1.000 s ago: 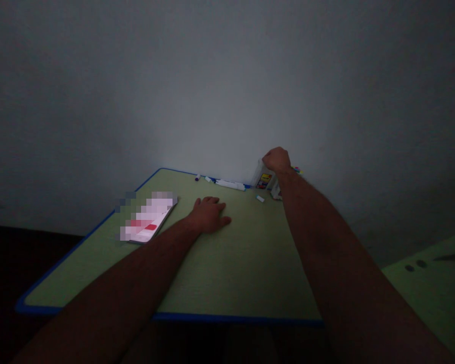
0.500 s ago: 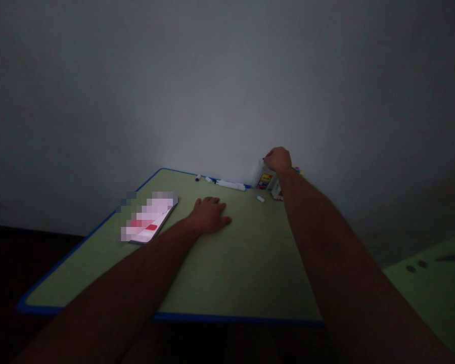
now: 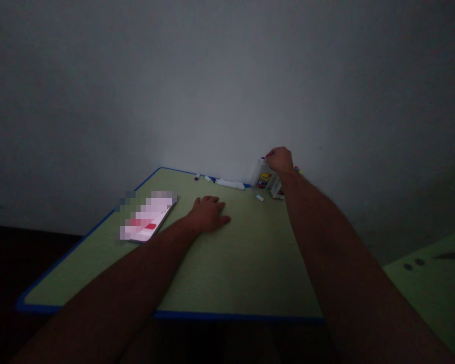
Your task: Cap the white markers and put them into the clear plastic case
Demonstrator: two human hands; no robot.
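Note:
My left hand (image 3: 208,214) lies flat on the light green tabletop (image 3: 227,273), fingers spread and nothing in it. At the back of the table my right hand (image 3: 279,159) is closed in a pinch at the top of an upright clear plastic case (image 3: 263,177) with a yellow and red label. A small dark purple marker end shows at the fingertips; the rest of the marker is hidden. Behind my right wrist stands another case (image 3: 276,190), partly covered. In front of the cases lies a short white cap (image 3: 260,197).
White markers (image 3: 229,184) lie along the back edge by the grey wall (image 3: 227,91), with small caps (image 3: 197,177) to their left. A phone (image 3: 151,220) with a lit, blurred screen rests at the left. Another green surface (image 3: 436,288) stands at the right.
The view has shifted very slightly. My right hand stays at the top of the case with almost no movement, and my left hand has not moved on the table.

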